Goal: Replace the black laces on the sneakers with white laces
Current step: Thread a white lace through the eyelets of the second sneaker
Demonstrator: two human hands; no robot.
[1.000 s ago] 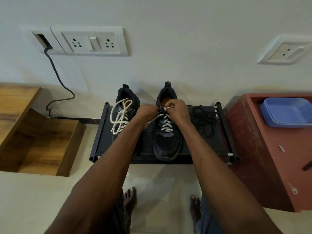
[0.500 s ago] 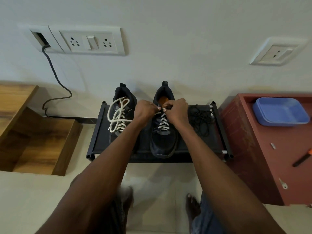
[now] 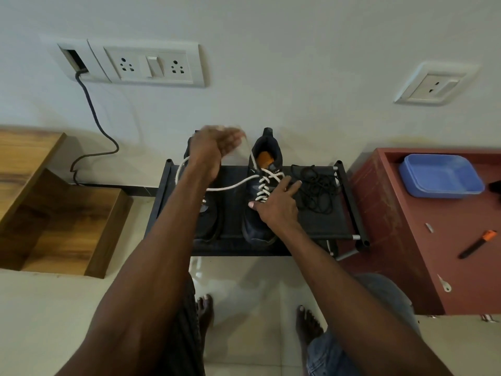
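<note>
My bare feet (image 3: 206,308) stand nearest on the pale tiled floor (image 3: 249,289); beyond them is the low black rack (image 3: 349,196) against the wall, carrying both sneakers. My right hand (image 3: 276,202) lies flat on the right sneaker (image 3: 257,229), its fingers (image 3: 291,185) straight and a little spread over the white lace (image 3: 264,185) criss-crossed through the eyelets, thumb out to the left; it presses rather than grips. One loose end of that lace runs leftward from the eyelets across the rack and passes behind my left forearm. My left hand (image 3: 212,150) is raised above the left sneaker (image 3: 207,221), blurred, with fingers extended toward the right; a thin white strand rises from the right sneaker's collar to its fingertips, but I cannot tell whether they pinch it. The left sneaker is mostly hidden by my arm. The black laces (image 3: 317,185) lie in a loose tangle on the rack, just right of my right hand. Farther right a red cabinet (image 3: 406,240) holds a blue tray (image 3: 442,176).
</note>
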